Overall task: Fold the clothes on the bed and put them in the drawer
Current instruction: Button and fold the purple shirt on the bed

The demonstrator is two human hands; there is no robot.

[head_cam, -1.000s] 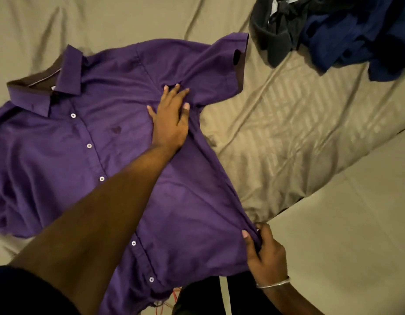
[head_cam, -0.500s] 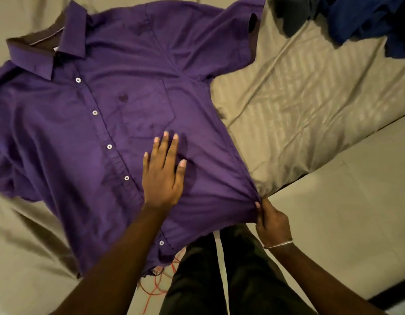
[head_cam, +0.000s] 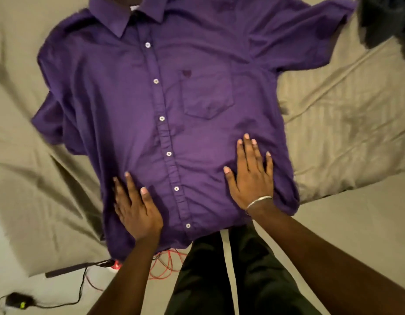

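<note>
A purple short-sleeved button shirt (head_cam: 133, 105) lies front up and spread flat on the bed (head_cam: 344, 123), collar at the top, hem at the bed's near edge. My left hand (head_cam: 135, 208) rests flat on the lower left of the shirt, left of the button line, fingers straight. My right hand (head_cam: 251, 176), with a silver bangle at the wrist, lies flat on the lower right of the shirt below the chest pocket. Neither hand holds any cloth.
Dark clothes (head_cam: 388, 21) lie at the top right corner of the bed. On the floor below the bed's edge are a red cable (head_cam: 165, 264), a black cable with a small black device (head_cam: 17, 301) and my dark trouser legs (head_cam: 219, 280).
The shirt has turned so its button line runs straight away from me. My right hand has let go of the hem corner and now lies flat; my left hand has slid left across the buttons.
</note>
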